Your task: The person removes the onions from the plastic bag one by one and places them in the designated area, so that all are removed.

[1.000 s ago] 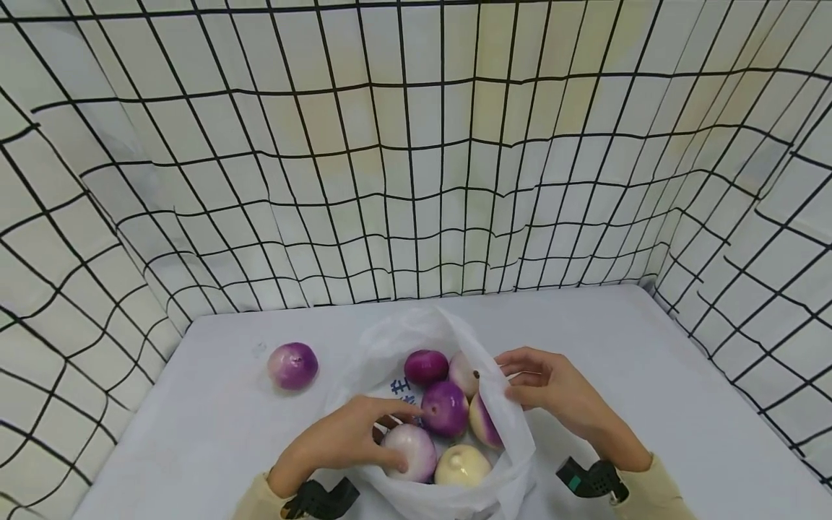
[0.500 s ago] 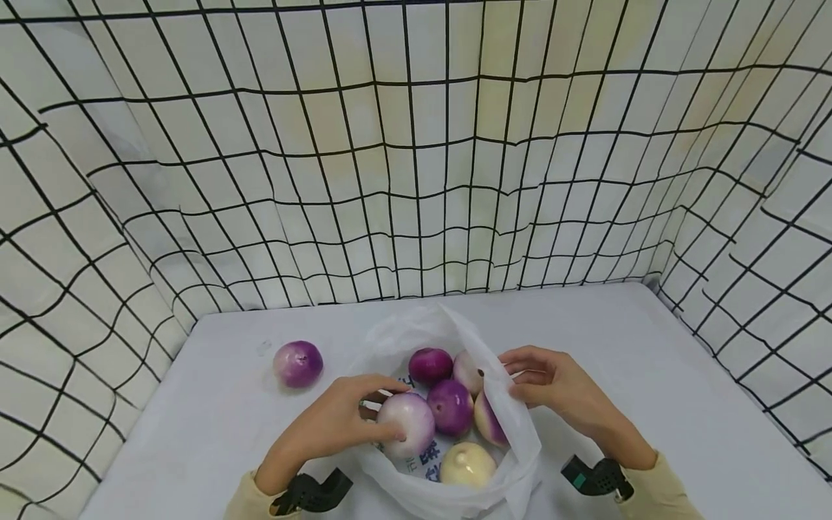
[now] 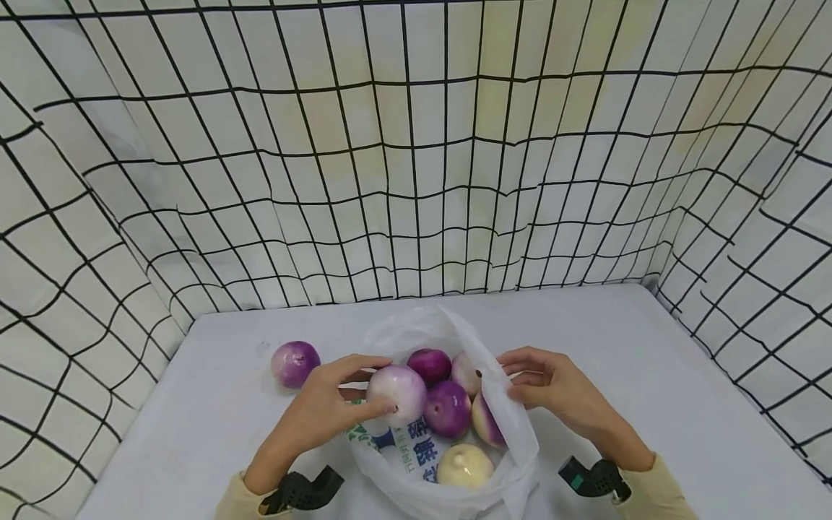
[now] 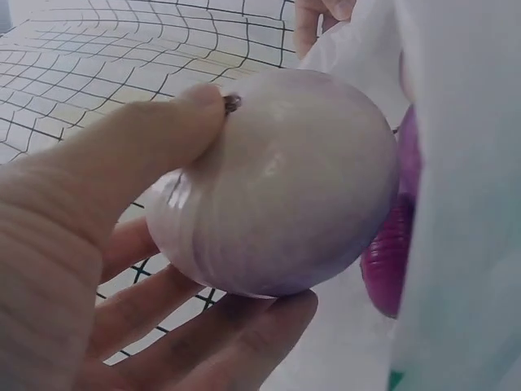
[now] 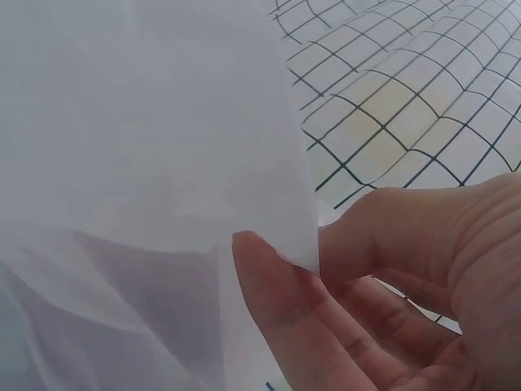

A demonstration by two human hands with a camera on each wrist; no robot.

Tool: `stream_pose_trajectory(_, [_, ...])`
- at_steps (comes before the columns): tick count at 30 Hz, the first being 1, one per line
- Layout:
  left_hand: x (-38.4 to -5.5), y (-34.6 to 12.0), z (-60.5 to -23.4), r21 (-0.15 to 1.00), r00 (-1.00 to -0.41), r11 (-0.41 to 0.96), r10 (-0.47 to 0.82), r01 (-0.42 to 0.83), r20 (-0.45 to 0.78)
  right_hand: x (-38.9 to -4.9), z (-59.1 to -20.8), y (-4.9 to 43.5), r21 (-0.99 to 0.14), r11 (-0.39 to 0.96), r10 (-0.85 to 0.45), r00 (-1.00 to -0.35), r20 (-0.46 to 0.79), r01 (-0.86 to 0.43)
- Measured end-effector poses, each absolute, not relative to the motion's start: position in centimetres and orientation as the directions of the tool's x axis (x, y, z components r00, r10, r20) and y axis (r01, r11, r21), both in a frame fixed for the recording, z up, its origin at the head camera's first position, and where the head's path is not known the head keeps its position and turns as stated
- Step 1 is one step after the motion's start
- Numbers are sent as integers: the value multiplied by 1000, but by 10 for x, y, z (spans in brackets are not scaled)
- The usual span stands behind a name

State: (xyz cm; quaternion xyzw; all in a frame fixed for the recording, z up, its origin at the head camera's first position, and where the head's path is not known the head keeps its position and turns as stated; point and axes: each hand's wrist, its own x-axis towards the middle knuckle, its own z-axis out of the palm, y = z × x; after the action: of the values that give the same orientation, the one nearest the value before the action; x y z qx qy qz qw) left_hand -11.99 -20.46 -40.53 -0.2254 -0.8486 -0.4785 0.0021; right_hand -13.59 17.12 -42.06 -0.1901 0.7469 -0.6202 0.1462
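White bag (image 3: 518, 433) probably gapes because the right hand (image 3: 560, 383) pinches it; the left hand (image 3: 320, 406) grasps a pale onion (image 3: 404, 386).

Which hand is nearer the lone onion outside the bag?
Left. The left hand is just right of the lone onion in the head view, gripping a pale onion; the right hand is farther right, across the white bag, which it pinches.
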Motion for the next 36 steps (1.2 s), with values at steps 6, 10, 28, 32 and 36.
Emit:
stream_pose_trajectory(6, [-121,-217,-396,813,-917,448,309,373,250,-134,-421,169,-986,142,-448,-894,19,-92])
stream_pose_trajectory(10, [-120,-224,-394,790,-926,490,264,369,269,-132,-426,164,-989,124,-452,-892,12,-76])
stream_pose_trajectory(28, [-106,-255,-417,740,-937,592,84,321,339,-137,-415,169,-961,267,-408,-912,-44,-73])
stream_pose_trajectory(32, [-100,-267,-419,733,-946,617,55,285,321,-136,-414,170,-965,256,-414,-909,-53,-60])
stream_pose_trajectory(36, [-97,-277,-422,723,-952,640,51,262,301,-135,-413,172,-965,255,-409,-911,-52,-59])
